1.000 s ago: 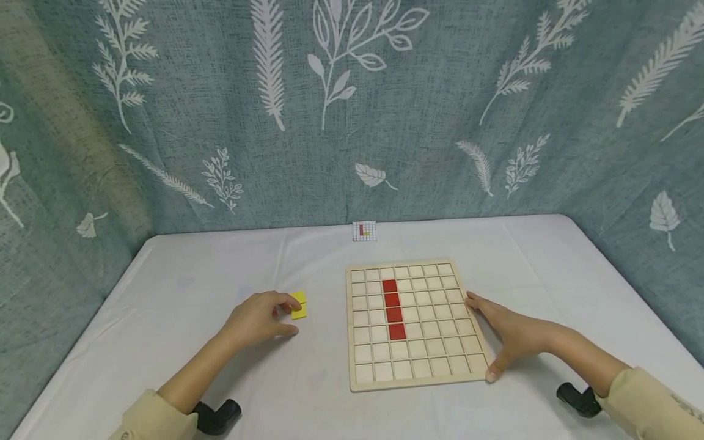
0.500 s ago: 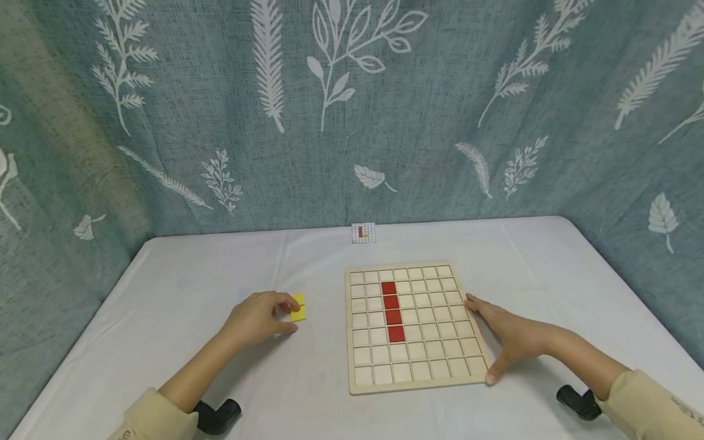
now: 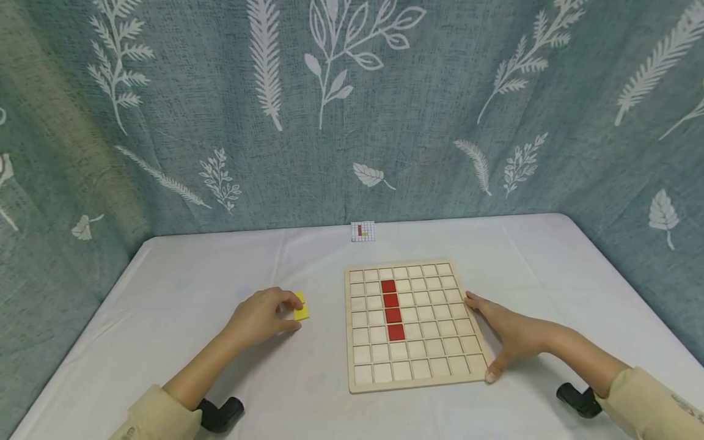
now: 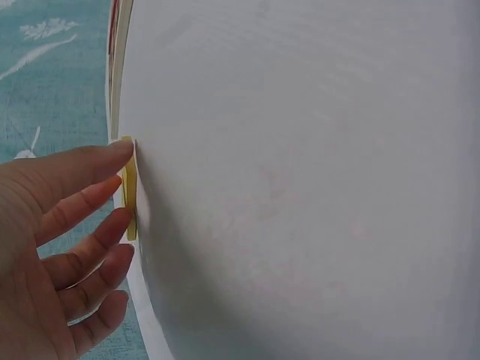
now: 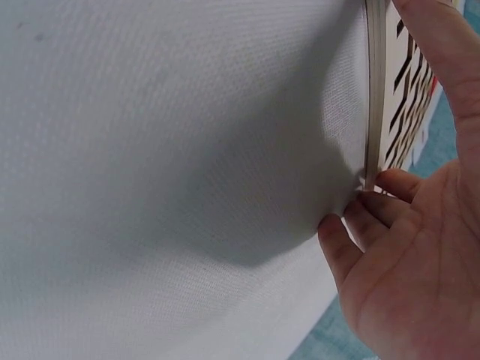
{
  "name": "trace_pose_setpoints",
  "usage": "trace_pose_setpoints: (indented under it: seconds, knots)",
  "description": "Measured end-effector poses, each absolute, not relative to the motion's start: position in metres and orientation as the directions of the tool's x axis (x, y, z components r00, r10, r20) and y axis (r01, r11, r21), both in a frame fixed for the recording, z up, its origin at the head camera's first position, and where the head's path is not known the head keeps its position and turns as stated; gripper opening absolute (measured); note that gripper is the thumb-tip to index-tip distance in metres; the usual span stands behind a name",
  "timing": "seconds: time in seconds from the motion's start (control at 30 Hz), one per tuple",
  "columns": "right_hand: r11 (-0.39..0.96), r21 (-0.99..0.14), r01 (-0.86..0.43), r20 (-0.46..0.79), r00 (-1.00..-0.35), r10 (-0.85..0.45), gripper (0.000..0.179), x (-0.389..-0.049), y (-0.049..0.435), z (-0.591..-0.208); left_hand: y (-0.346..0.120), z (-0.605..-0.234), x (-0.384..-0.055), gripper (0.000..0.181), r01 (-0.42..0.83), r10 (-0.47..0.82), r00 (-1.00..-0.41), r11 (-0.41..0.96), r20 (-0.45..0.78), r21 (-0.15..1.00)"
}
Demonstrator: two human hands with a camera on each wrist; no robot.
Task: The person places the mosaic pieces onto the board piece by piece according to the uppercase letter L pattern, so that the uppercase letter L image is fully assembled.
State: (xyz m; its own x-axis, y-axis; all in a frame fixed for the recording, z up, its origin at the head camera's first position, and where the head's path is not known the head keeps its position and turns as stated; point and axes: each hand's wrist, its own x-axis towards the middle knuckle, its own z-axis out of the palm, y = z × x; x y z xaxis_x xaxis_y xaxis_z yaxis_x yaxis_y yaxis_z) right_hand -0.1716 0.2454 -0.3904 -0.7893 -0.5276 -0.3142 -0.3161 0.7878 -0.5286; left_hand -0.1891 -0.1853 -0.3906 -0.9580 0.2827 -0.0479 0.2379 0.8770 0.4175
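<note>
In the head view my left hand (image 3: 267, 319) is at the left of the table, its fingertips over two yellow square tiles (image 3: 300, 313) lying close together. Its thumb stands apart from the fingers, near the lower tile. The left wrist view shows the yellow tiles (image 4: 130, 187) edge-on, beside the thumb and fingertips. A pale wooden grid board (image 3: 420, 382) lies to the right, with a column of several red tiles (image 3: 392, 299) in its cells. My right hand (image 3: 519, 336) rests against the board's right edge, thumb at the near corner, fingers spread.
A small card (image 3: 363, 231) printed with a grid and red and yellow squares lies at the table's far edge. White cloth covers the table (image 3: 220, 263). A patterned blue-green curtain (image 3: 286, 171) hangs behind and at both sides.
My left hand has shifted slightly right, and the yellow tiles have moved a little that way. A reddish patch earlier visible under its fingers no longer shows. My right hand and the board stay put.
</note>
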Motion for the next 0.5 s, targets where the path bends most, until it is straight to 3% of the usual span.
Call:
trace_pose_setpoints:
  seconds: [0.5]
  knots:
    - [0.783, -0.536, -0.315, -0.31, -0.789, -0.53, 0.136, -0.1716, 0.2463, -0.3906, -0.1794, -0.3913, -0.1919, 0.025, 0.251, 0.309, -0.949, 0.868, -0.07, 0.428]
